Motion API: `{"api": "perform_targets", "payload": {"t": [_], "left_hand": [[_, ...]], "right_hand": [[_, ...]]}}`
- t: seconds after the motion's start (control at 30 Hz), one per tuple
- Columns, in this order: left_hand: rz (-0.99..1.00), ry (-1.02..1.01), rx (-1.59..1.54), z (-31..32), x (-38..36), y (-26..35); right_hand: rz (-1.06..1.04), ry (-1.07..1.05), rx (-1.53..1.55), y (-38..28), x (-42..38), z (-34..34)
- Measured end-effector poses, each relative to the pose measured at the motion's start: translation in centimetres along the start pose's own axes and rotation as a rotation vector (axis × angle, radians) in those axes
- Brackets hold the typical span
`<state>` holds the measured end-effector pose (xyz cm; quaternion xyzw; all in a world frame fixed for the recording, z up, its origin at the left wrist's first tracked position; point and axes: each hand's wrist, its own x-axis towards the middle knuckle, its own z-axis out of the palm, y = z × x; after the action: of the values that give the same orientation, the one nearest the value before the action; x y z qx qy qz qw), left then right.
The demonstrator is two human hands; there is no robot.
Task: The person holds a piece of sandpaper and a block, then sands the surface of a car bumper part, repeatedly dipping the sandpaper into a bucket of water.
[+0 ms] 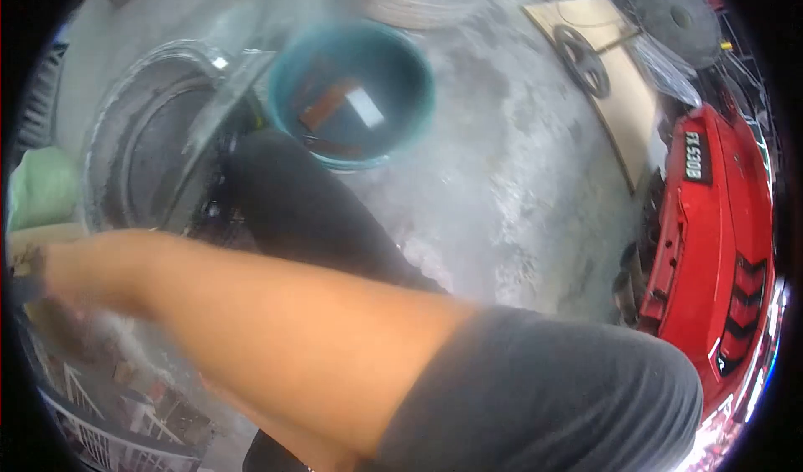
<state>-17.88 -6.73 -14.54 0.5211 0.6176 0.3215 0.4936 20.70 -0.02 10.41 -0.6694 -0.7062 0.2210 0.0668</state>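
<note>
My right arm, in a dark short sleeve, stretches across the view to the far left. At its end my right hand (63,284) is blurred and partly cut off by the edge of the view, beside a small dark object or band (27,288). Its fingers cannot be made out. A pale green bundle (43,189) lies just above it. Below the right arm, a strip of my other arm shows, but my left hand is out of sight.
A teal basin (418,95) on the concrete floor holds a white block and reddish-brown pieces. Left of it stands a round grey tub or tyre-like ring (104,150). A board (627,120) with a black wheel-shaped part and a red car bumper (703,246) are on the right.
</note>
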Motion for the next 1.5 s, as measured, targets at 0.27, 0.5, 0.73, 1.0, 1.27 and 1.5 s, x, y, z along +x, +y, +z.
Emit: {"api": "perform_targets", "payload": {"t": [0.27, 0.5, 0.73, 1.0, 1.27, 1.5], "left_hand": [[-0.033, -0.103, 0.138, 2.2, -1.0, -0.1], [0.000, 0.005, 0.180, 2.3, -1.7, 0.0], [0.020, 0.146, 0.323, 1.8, -1.6, 0.8], [0.103, 0.047, 0.332, 3.6, -0.8, 3.2], [0.134, 0.048, 0.355, 3.9, -1.8, 0.6], [0.244, 0.162, 0.321, 4.1, -0.5, -0.6]], "right_hand": [[0.030, 0.071, 0.194, 2.4, -6.9, -1.1], [-0.145, 0.158, 0.298, 2.3, -2.6, -1.9], [-0.148, 0.651, 0.474, 14.5, -4.6, 0.5], [0.595, -0.099, 0.870, 29.1, -21.2, 10.6], [0.716, -0.381, 0.309, 38.4, -21.2, 10.4], [0.061, 0.017, 0.323, 21.3, -7.8, -5.0]]}}
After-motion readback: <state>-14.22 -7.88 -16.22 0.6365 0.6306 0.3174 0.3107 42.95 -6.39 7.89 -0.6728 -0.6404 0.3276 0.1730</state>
